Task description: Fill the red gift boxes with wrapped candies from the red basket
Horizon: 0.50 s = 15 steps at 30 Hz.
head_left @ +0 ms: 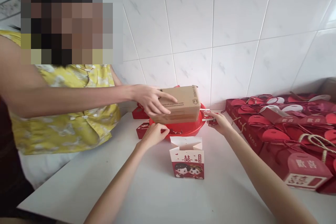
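Observation:
My right hand (219, 122) pinches a small red and white packet (206, 114) at the right rim of a red plastic basket (195, 129). At the basket's front left is my left hand (154, 134), its fingers curled together; whether anything is between them is hidden. Another person's hand (151, 98) lies against a brown cardboard box (183, 103) above the basket. Nearer to me, an open-topped red and white gift box (187, 164) with two cartoon figures stands upright on the white table (157, 196).
Many closed red gift boxes (278, 129) with cords crowd the right side by the tiled wall (194, 52). Small red boxes (142, 131) sit left of the basket. A person in a yellow top (86, 101) stands at the left.

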Each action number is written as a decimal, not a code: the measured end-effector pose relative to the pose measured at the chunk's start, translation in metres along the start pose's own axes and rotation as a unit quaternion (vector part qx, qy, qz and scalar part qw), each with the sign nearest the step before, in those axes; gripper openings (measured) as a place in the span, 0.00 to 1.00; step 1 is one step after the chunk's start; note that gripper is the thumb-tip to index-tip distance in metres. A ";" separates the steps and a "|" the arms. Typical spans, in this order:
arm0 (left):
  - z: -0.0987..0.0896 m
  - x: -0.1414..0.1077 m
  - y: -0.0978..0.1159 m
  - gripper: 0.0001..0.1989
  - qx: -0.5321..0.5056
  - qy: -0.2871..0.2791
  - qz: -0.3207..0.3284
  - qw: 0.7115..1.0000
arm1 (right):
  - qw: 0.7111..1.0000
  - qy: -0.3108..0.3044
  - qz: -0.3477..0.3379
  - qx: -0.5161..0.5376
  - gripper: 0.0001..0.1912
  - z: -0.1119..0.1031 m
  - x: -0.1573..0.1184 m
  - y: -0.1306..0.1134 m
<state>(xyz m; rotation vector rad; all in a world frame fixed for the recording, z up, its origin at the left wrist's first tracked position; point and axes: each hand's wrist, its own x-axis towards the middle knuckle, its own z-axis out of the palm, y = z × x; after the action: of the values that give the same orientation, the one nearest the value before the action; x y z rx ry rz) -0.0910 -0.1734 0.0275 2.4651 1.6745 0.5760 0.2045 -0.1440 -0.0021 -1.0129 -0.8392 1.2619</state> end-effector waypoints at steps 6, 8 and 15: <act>0.001 -0.006 0.019 0.16 -0.135 -0.064 0.029 0.988 | 0.999 0.024 0.002 -0.028 0.10 -0.008 -0.010 -0.011; 0.000 -0.006 0.022 0.15 -0.158 -0.080 0.052 0.983 | 0.999 0.033 0.011 -0.034 0.11 -0.013 -0.010 -0.013; -0.008 0.007 0.008 0.17 -0.211 -0.134 0.082 0.965 | 0.992 0.071 -0.057 -0.092 0.11 -0.015 -0.008 -0.013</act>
<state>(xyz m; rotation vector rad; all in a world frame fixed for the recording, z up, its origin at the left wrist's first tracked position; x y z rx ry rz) -0.0848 -0.1711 0.0386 2.2561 1.1198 0.5225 0.2214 -0.1544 0.0050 -1.1706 -0.9009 1.0169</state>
